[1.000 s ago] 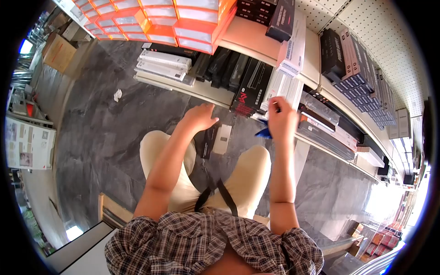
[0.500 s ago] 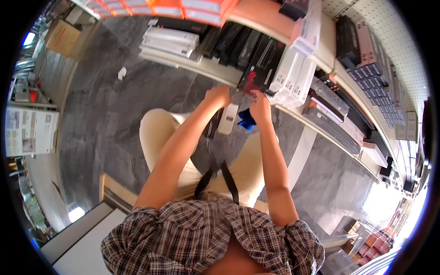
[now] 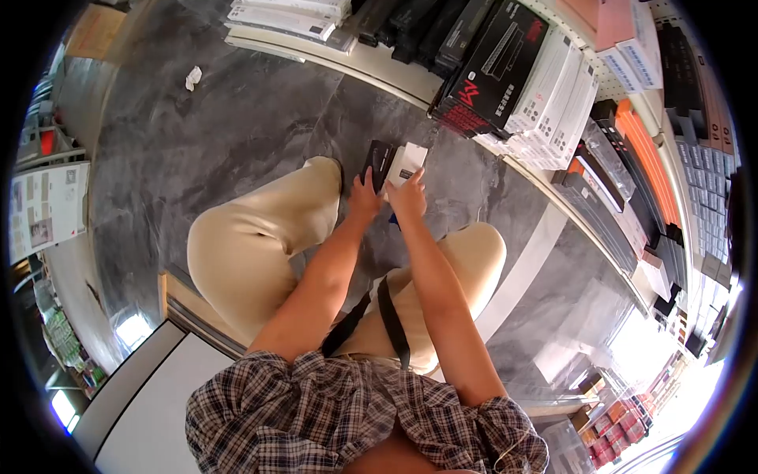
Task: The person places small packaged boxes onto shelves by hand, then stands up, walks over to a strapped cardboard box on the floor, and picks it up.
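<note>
Between my knees, low over the floor, a slim black box (image 3: pixel 380 160) and a slim white box (image 3: pixel 409 161) lie side by side. My left hand (image 3: pixel 363 199) has its fingers around the near end of the black box. The near end of the white box, which bears a small dark label, is gripped by my right hand (image 3: pixel 408 196). A bit of blue cloth (image 3: pixel 393 219) shows beneath my right wrist, mostly hidden. Whether the boxes rest on the floor or are slightly lifted, I cannot tell.
Ahead, a low shelf (image 3: pixel 371 79) carries a large black box with red print (image 3: pixel 489 71), white boxes (image 3: pixel 553 107) and several dark packages. More shelving with orange and dark boxes runs along the right. Crumpled paper (image 3: pixel 193 77) lies on the grey floor (image 3: pixel 229 126).
Both hands have left the black box with red print on the shelf and come down to the slim black and white boxes. The view has tilted down, and my knees have spread.
</note>
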The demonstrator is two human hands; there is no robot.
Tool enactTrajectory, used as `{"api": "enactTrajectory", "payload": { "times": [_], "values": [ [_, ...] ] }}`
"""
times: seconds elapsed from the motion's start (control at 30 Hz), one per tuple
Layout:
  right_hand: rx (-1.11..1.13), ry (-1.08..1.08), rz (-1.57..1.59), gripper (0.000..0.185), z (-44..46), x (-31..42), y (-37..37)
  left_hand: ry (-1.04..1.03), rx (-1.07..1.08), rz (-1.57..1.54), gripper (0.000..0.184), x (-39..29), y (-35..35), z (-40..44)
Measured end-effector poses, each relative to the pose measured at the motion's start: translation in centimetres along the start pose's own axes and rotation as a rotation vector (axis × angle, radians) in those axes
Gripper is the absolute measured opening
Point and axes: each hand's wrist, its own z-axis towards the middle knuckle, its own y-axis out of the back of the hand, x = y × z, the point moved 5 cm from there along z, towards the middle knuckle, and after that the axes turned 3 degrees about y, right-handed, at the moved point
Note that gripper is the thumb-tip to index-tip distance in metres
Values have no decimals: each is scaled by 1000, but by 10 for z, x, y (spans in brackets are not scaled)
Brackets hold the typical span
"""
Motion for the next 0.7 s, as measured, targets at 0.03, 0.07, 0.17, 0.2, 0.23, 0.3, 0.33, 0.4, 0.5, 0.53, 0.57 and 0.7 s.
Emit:
{"api": "enactTrajectory", "payload": {
  "times": [0.03, 0.07, 0.17, 0.2, 0.23, 0.3, 0.33, 0.4, 0.5, 0.53, 0.57, 0.7],
  "values": [
    [10, -8, -8, 96, 2, -4, -5, 0, 36, -22, 82, 2, -1, -5],
    [5, -17, -14, 97, 4, -8, -8, 5, 48, -23, 82, 3, 2, -8],
    [22, -43, -42, 98, 8, -13, -7, -25, 96, -146, 98, 17, -2, 0],
    [42, -54, -58, 99, 10, -13, -8, -20, 96, -148, 98, 20, -3, 3],
    [44, -52, -60, 99, 12, -14, -9, -32, 92, -173, 98, 22, -3, 6],
    [36, -5, -130, 96, 14, -12, -10, -46, 90, -195, 99, 24, -6, 10],
    [38, -8, -128, 96, 15, -12, -11, -42, 101, -188, 99, 26, -7, 11],
    [64, -4, -95, 94, 14, -10, -8, -42, 117, -181, 99, 25, -7, 10],
    [151, -70, -16, 93, 11, -5, -3, -51, 18, -109, 99, 10, 1, 4],
    [147, -70, -17, 93, 12, -5, -5, 6, 23, -57, 99, 7, 3, 2],
    [140, -58, -14, 92, 13, -5, -7, 64, 28, -4, 98, 5, 7, 1],
    [87, -119, 21, 85, 23, -11, -13, 63, -7, -130, 97, 13, 3, 3]
  ]
}}
